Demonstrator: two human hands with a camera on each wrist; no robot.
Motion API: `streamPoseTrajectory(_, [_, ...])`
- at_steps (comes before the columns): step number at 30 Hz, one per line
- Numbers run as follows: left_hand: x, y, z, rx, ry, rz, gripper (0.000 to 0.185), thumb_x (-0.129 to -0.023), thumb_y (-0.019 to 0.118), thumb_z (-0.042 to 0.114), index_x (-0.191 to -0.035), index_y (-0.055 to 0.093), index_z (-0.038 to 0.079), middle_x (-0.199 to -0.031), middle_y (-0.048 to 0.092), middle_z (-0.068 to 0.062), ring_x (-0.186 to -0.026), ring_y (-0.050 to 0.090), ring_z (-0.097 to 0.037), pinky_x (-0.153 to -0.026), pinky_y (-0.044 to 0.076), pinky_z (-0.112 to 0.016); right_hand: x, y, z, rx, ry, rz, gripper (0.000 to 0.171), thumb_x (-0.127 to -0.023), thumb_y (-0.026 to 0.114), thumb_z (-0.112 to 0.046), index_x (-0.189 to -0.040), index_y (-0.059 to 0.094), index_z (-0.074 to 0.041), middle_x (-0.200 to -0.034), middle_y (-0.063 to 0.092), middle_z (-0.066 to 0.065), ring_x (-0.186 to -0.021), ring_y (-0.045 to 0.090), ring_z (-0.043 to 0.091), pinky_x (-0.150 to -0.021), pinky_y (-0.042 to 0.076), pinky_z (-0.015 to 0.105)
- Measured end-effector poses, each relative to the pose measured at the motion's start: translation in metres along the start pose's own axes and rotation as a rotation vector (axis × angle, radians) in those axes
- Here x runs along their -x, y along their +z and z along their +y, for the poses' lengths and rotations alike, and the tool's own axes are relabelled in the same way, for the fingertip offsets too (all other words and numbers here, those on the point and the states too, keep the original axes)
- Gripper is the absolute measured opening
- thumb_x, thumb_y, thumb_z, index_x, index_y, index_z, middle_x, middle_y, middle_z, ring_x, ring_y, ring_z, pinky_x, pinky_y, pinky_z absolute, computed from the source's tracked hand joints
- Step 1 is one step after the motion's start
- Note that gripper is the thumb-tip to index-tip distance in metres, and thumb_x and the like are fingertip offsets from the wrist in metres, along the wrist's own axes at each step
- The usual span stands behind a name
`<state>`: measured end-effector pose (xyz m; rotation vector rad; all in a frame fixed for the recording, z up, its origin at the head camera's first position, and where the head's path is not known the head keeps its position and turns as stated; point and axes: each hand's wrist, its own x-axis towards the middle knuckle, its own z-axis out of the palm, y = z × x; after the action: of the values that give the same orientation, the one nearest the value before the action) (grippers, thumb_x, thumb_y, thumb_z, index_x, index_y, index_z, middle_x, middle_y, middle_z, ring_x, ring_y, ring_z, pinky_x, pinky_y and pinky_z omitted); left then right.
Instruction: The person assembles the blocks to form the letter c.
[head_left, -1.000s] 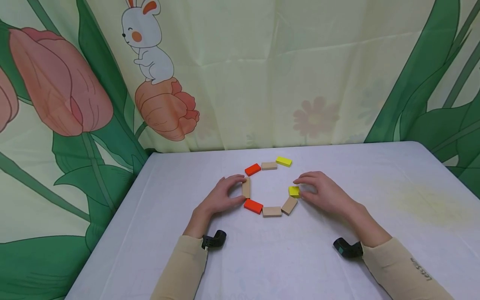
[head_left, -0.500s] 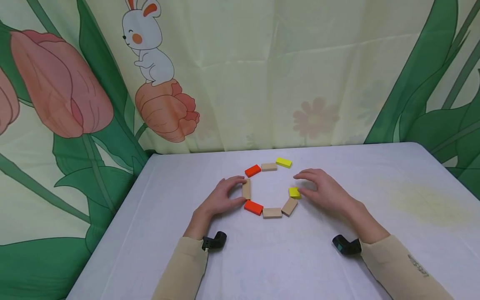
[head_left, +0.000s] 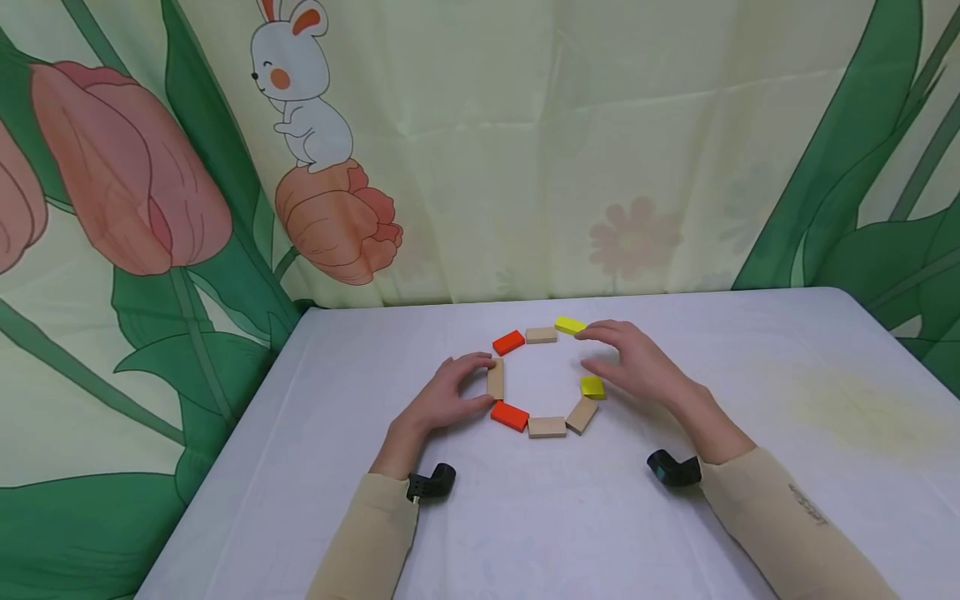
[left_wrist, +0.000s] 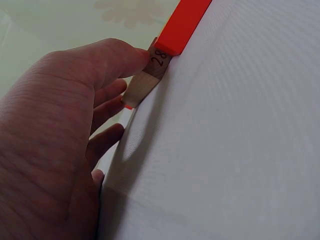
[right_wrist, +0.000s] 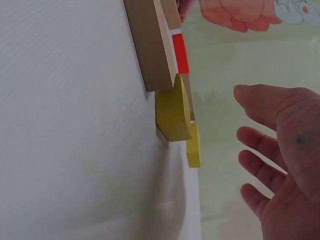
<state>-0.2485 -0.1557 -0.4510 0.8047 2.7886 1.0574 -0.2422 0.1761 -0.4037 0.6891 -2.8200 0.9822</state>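
Observation:
My left hand [head_left: 446, 392] pinches a plain wooden block [head_left: 496, 380] at the left of a ring of blocks, thumb at its near end and fingers at its far end. In the left wrist view the thumb [left_wrist: 134, 59] lies against the block's end, marked 28, beside a red block [left_wrist: 184, 25]. My right hand [head_left: 633, 360] hovers with parted, bent fingers and holds nothing. Its fingertips overlap the far yellow block [head_left: 570, 325] in the head view, and the thumb is above the near yellow block [head_left: 592, 387]. The right wrist view shows both yellow blocks apart from the hand.
Wooden blocks [head_left: 547, 427] and red blocks [head_left: 508, 342] form the rest of the ring on the white-covered table [head_left: 525, 533]. Between the two yellow blocks the ring has a gap. A printed curtain [head_left: 495, 150] hangs behind the table.
My right hand has left the near yellow block, risen and moved away from me and slightly left, toward the far yellow block. The left hand stays on its wooden block.

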Motion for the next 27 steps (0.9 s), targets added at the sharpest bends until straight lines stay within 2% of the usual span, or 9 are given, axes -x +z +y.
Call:
streamPoseTrajectory(7, [0.000, 0.000, 0.000, 0.006, 0.010, 0.002, 0.053, -0.090, 0.074, 0.024, -0.139, 0.059, 0.014, -0.148, 0.051, -0.004, -0.140, 0.041, -0.021, -0.122, 0.011, -0.049, -0.019, 0.005, -0.005, -0.020, 0.024, -0.031, 0.043, -0.094, 0.072, -0.018, -0.135, 0.063, -0.007, -0.141, 0.054, 0.018, -0.133, 0.043, 0.041, -0.108, 0.036, 0.061])
streamPoseTrajectory(12, [0.000, -0.001, 0.000, 0.002, 0.013, 0.007, 0.052, -0.090, 0.073, 0.023, -0.138, 0.059, 0.012, -0.148, 0.052, -0.005, -0.140, 0.041, -0.022, -0.122, 0.011, -0.049, -0.030, 0.009, -0.008, -0.048, 0.010, -0.034, 0.045, -0.094, 0.072, -0.019, -0.136, 0.063, -0.006, -0.141, 0.054, 0.018, -0.133, 0.043, 0.040, -0.109, 0.036, 0.060])
streamPoseTrajectory(27, [-0.001, -0.001, 0.000, -0.001, -0.019, -0.012, 0.053, -0.090, 0.073, 0.025, -0.140, 0.058, 0.014, -0.149, 0.051, -0.003, -0.141, 0.040, -0.019, -0.122, 0.010, -0.048, -0.063, 0.017, -0.024, -0.089, 0.007, -0.082, 0.042, -0.093, 0.073, -0.017, -0.134, 0.065, -0.010, -0.138, 0.059, 0.012, -0.133, 0.046, 0.035, -0.109, 0.039, 0.056])
